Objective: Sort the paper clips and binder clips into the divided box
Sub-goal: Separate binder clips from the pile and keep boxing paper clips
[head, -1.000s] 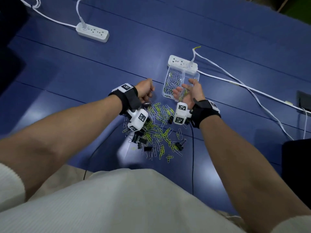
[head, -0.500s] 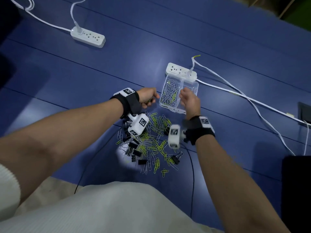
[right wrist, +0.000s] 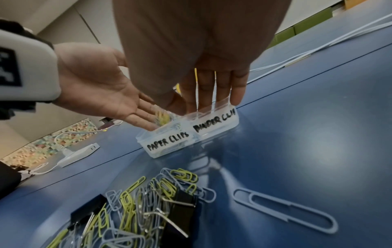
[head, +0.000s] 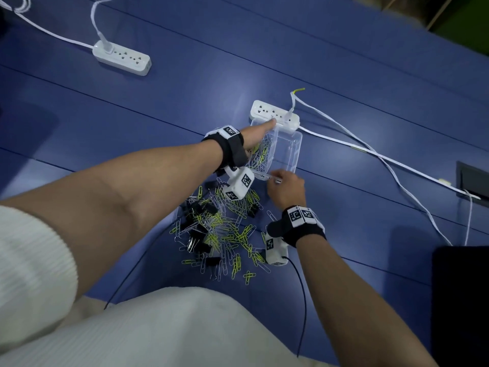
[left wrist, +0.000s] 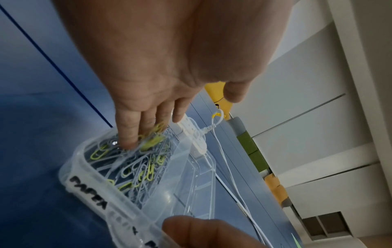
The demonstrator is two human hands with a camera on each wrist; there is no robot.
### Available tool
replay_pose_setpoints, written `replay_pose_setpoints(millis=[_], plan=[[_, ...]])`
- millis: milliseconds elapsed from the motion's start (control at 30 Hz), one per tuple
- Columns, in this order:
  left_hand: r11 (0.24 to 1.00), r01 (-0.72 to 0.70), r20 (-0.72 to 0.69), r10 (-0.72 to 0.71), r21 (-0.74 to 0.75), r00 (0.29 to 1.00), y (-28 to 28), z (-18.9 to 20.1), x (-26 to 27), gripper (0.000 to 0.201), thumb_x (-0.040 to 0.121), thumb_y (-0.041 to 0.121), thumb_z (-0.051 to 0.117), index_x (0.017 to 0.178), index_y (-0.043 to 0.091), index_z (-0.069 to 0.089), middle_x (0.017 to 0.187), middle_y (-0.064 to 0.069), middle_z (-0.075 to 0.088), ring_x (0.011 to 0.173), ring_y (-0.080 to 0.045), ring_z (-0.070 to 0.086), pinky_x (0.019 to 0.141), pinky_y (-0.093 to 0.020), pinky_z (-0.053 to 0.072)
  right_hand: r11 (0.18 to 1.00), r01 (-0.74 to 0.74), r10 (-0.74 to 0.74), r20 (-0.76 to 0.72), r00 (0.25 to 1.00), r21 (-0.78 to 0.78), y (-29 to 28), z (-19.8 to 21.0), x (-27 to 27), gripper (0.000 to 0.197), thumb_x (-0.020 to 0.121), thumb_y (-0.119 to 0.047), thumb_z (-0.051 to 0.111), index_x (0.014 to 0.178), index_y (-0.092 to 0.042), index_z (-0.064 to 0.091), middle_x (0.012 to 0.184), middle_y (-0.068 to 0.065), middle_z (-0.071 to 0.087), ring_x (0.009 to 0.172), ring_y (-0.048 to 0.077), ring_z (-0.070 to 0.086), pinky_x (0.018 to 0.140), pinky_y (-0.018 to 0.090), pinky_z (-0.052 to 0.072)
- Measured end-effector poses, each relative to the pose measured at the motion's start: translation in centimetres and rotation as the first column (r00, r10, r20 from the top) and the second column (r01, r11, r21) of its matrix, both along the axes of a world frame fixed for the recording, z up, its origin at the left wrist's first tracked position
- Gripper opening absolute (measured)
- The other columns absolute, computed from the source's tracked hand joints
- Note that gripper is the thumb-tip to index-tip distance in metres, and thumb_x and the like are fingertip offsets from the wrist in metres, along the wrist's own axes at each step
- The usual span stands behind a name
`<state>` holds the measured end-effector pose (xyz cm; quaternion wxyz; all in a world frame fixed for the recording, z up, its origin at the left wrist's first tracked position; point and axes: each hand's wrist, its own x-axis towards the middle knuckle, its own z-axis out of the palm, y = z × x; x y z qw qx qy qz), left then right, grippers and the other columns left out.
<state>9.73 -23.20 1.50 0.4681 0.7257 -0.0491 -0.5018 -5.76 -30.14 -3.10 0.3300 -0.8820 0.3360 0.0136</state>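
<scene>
The clear divided box has a near wall labelled PAPER CLIPS on the left and BINDER CLIPS on the right. The left compartment holds several paper clips; the right one looks bare. My left hand stretches flat over the left compartment. Yellow and grey paper clips slip off its straight fingers. My right hand rests its fingers on the box's near rim at the binder clip side. A mixed pile of paper clips and black binder clips lies in front of the box.
A white power strip lies right behind the box, with white cables running right. A second strip is far left. A lone blue paper clip lies right of the pile. A black object stands at the right edge.
My left hand left the pile as a fist, reached over the paper clip compartment and opened, letting clips fall. My right hand turned from palm-up over the box down onto its near rim.
</scene>
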Motion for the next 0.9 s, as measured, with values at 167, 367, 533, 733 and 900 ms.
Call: replay_pose_setpoints(millis=[167, 367, 533, 733, 900], plan=[[0.997, 0.077, 0.034, -0.077, 0.001, 0.996, 1.5, -0.5, 0.1, 0.087, 0.081, 0.081, 0.027, 0.148, 0.025, 0.030, 0.155, -0.003, 0.030, 0.139, -0.023, 0.034, 0.103, -0.043, 0.035, 0.999, -0.035, 0.035, 0.008, 0.999, -0.008, 0.1, -0.4, -0.3, 0.031, 0.086, -0.035, 0.061, 0.108, -0.016, 0.071, 0.101, 0.009, 0.072, 0.084, 0.023, 0.068, 0.084, 0.038, 0.056], [0.974, 0.202, 0.474, -0.225, 0.100, 0.851, 5.5, -0.5, -0.2, 0.050, 0.090, 0.059, 0.040, 0.109, 0.021, 0.065, 0.115, -0.003, 0.068, 0.109, -0.021, 0.061, 0.100, -0.034, 0.044, 0.976, -0.056, 0.083, 0.121, 0.989, -0.210, 1.6, -0.2, -1.3, 0.028, 0.084, -0.022, 0.065, 0.110, -0.014, 0.067, 0.109, 0.007, 0.065, 0.109, 0.027, 0.052, 0.094, 0.037, 0.043], [0.860, 0.373, 0.556, -0.510, 0.349, 0.656, 11.4, -1.6, -3.6, 0.025, 0.093, 0.037, 0.052, 0.104, 0.019, 0.065, 0.103, 0.000, 0.068, 0.096, -0.020, 0.063, 0.088, -0.034, 0.050, 0.970, -0.105, 0.131, 0.106, 0.986, -0.220, 4.7, -0.5, -4.1, 0.018, 0.081, -0.012, 0.061, 0.098, -0.014, 0.066, 0.096, 0.005, 0.062, 0.098, 0.027, 0.051, 0.084, 0.034, 0.045], [0.689, 0.593, 0.518, -0.716, 0.417, 0.468, 16.0, -3.2, -8.7, 0.014, 0.084, 0.024, 0.061, 0.097, 0.028, 0.064, 0.092, 0.008, 0.066, 0.085, -0.010, 0.061, 0.072, -0.022, 0.046, 0.983, -0.169, 0.167, -0.034, 0.985, -0.077, 9.0, -1.0, -8.5, 0.017, 0.083, -0.016, 0.057, 0.098, -0.019, 0.065, 0.096, 0.003, 0.060, 0.086, 0.023, 0.059, 0.070, 0.031, 0.048], [0.609, 0.580, 0.607, -0.760, 0.541, 0.233, 16.8, -4.5, -11.6, 0.041, 0.083, 0.035, 0.065, 0.122, 0.023, 0.056, 0.117, -0.001, 0.056, 0.108, -0.020, 0.053, 0.089, -0.034, 0.048, 0.978, -0.198, 0.190, -0.111, 0.975, -0.068, 10.6, -1.5, -11.3, 0.023, 0.082, -0.018, 0.062, 0.105, -0.020, 0.064, 0.103, 0.003, 0.056, 0.087, 0.024, 0.060, 0.070, 0.034, 0.051]])
